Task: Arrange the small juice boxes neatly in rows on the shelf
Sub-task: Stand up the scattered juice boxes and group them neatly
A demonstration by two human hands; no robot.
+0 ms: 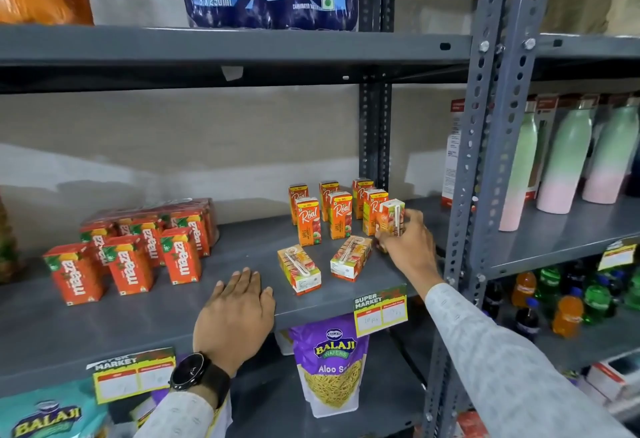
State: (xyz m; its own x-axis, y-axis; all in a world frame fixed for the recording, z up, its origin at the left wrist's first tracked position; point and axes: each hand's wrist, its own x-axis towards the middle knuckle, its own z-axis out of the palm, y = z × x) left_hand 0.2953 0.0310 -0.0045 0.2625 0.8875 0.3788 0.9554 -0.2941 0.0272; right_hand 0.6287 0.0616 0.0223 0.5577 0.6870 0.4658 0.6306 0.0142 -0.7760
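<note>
Several small orange Real juice boxes (pixel 337 211) stand upright in two short rows at the back right of the grey shelf (pixel 242 299). My right hand (pixel 410 247) grips one more Real box (pixel 390 218), tilted with its straw side facing me, at the right end of the front row. Two Real boxes lie flat in front: one (pixel 299 268) on the left, another (pixel 350 257) beside it. My left hand (pixel 239 313) rests flat on the shelf's front edge, fingers apart, holding nothing.
Several orange Maaza boxes (pixel 128 261) stand at the left of the same shelf, some still in plastic wrap. A slotted steel upright (pixel 464 195) borders the right side. Pastel bottles (pixel 568 157) fill the neighbouring shelf. Price tags (pixel 380 309) hang on the shelf lip; snack bags (pixel 329 361) sit below.
</note>
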